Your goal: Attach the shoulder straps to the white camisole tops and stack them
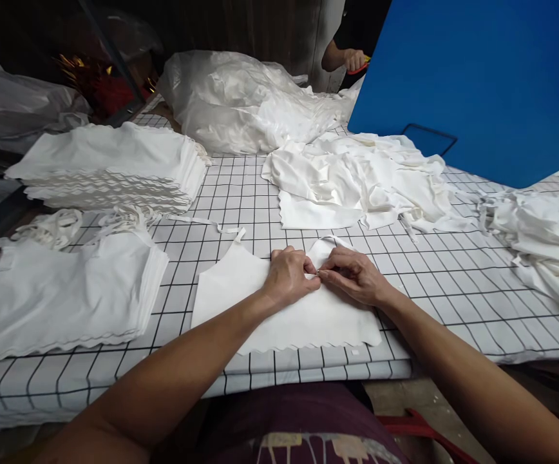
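Observation:
A white strappy garment piece (pixel 279 316) with a wavy lower edge lies flat on the checked cloth in front of me. My left hand (pixel 290 276) pinches its upper edge near the middle. Right beside it, my right hand (pixel 354 276) pinches the same edge, and the fingertips of both hands nearly meet. Any small detail between the fingertips is hidden. One thin strap (pixel 238 235) runs off the garment's left top corner, and another loops behind my right hand.
Neat white garment stacks (pixel 110 161) (pixel 67 290) stand at left. Loose white garments (pixel 357 180) lie beyond my hands, more (pixel 550 238) at right. Behind are a filled plastic bag (pixel 245 96), a blue panel (pixel 473 84), and another person's hand (pixel 355 60) holding red-and-yellow-handled scissors.

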Available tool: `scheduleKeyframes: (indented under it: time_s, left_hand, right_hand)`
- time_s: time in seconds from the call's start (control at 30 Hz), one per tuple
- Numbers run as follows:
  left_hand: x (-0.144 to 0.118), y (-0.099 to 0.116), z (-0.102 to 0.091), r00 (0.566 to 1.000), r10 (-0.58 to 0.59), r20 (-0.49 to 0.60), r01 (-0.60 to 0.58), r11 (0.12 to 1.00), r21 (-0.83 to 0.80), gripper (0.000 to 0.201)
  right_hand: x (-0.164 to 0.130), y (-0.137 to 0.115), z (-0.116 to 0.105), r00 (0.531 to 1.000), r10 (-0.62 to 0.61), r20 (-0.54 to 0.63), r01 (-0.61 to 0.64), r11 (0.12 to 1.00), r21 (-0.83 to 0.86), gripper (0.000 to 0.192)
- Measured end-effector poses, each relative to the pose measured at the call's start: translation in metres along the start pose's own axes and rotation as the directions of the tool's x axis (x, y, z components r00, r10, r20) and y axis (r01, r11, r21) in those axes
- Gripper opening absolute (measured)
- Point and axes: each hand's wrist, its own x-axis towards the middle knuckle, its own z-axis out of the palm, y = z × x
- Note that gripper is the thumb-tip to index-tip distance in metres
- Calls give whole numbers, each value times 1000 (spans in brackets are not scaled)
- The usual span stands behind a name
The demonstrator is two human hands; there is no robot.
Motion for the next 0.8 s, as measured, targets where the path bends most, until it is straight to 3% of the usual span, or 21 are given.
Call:
scheduleKeyframes:
  time_s: [0.3, 0.7, 0.8]
  left_hand:
    - [0, -1, -1, 1000, -1, 16, 1, 1000, 6, 10]
    - [-1, 2, -2, 1000, -2, 25, 2, 1000, 18, 13]
    - [-1, 1, -1, 1000, -3, 22, 3, 1000, 19, 12]
  right_hand:
    - [1, 0, -1, 993, -120, -1, 119, 988, -98, 13]
    - [-2, 5, -6, 981, -175, 86, 190, 957, -218, 13]
    - [-2, 6, -6, 978, -202, 47, 208, 956, -206, 13]
